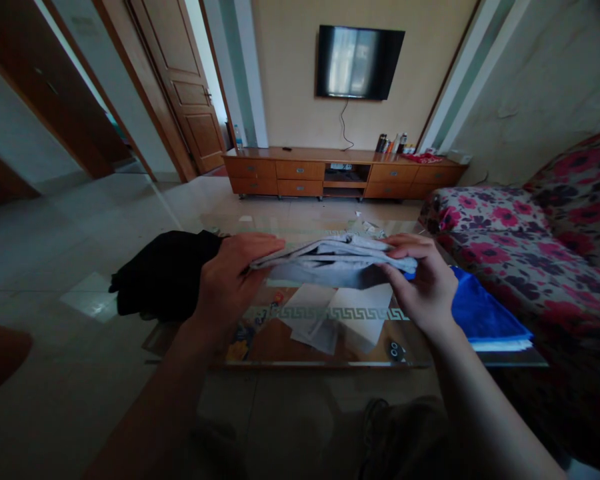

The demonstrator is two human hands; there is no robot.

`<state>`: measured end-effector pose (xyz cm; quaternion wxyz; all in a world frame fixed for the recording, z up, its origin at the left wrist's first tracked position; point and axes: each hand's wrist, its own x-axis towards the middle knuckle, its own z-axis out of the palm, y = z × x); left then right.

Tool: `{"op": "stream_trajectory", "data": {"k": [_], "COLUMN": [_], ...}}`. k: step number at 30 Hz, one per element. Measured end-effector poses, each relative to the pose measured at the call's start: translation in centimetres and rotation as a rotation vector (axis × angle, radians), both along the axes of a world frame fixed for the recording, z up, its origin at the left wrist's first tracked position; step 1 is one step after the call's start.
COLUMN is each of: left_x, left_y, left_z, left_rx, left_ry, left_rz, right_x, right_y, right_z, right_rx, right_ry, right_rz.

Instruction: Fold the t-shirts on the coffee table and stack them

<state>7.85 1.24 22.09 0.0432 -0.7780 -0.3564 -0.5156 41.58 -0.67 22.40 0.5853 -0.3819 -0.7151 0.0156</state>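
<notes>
Holding a folded grey garment (334,261) level above a glass coffee table (325,363), the left hand (230,283) clamps one end between thumb and fingers while the right hand (423,283) pinches the other; both are closed on the cloth, which hangs clear of the glass; loose papers (330,319) show beneath the tabletop. A black garment (163,273) lies heaped at the table's left end, a folded blue cloth (483,319) at its right, beside a floral sofa (530,233). The risk, judged from the grip: only the ends are held, so the stacked layers could sag in the middle and slide apart; a loosened pinch on either side would let the folds spill open.
</notes>
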Motion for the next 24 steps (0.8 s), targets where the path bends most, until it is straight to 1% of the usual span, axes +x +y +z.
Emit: {"op": "stream_trajectory", "data": {"k": [1,2,3,4,6,8,9,10,12,14,16,17,19,21,22,24], "left_x": [-0.2,-0.5,-0.7,-1.0,-1.2,-1.1,-0.9,-0.7,-0.1,0.7,1.9,2.7,4.5,6.3,7.0,7.8], "left_y": [0.3,0.5,0.7,0.8,0.5,-0.4,-1.1,-1.9,-3.4,-4.5,-4.9,-4.9,-4.6,-4.2,-4.2,-4.2], "left_z": [-1.0,-2.3,-3.8,-5.6,-9.2,-12.4,-13.6,-14.4,-14.9,-14.4,-13.6,-13.4,-13.4,-14.5,-15.2,-17.0], "left_rx": [0.114,0.216,0.280,0.287,0.208,0.064,-0.030,-0.132,-0.319,-0.438,-0.477,-0.477,-0.463,-0.453,-0.453,-0.460], "left_ry": [0.037,0.074,0.114,0.181,0.380,0.618,0.708,0.775,0.846,0.843,0.782,0.738,0.641,0.578,0.573,0.598], "left_rz": [-0.016,-0.038,-0.060,-0.084,-0.139,-0.202,-0.224,-0.230,-0.230,-0.221,-0.197,-0.179,-0.119,-0.059,-0.039,-0.012], "right_x": [0.2,0.6,0.9,1.2,1.6,1.6,1.4,1.2,0.6,-0.1,-1.0,-1.6,-2.9,-4.3,-4.9,-5.7], "right_y": [-0.1,-0.2,-0.3,-0.5,-0.8,-1.3,-1.7,-2.1,-2.8,-3.3,-3.2,-2.9,-2.0,-1.3,-1.0,-0.9], "right_z": [-0.8,-1.8,-3.0,-4.5,-7.8,-10.8,-12.0,-12.9,-13.4,-12.8,-11.8,-11.5,-11.5,-12.7,-13.6,-15.5], "right_rx": [0.028,0.017,-0.026,-0.093,-0.281,-0.480,-0.576,-0.657,-0.764,-0.806,-0.808,-0.786,-0.705,-0.625,-0.610,-0.629], "right_ry": [-0.035,-0.088,-0.162,-0.249,-0.481,-0.676,-0.742,-0.786,-0.828,-0.823,-0.778,-0.735,-0.644,-0.612,-0.638,-0.734], "right_rz": [-0.007,-0.002,0.013,0.036,0.098,0.153,0.170,0.179,0.179,0.170,0.148,0.112,0.011,-0.087,-0.118,-0.152]}}
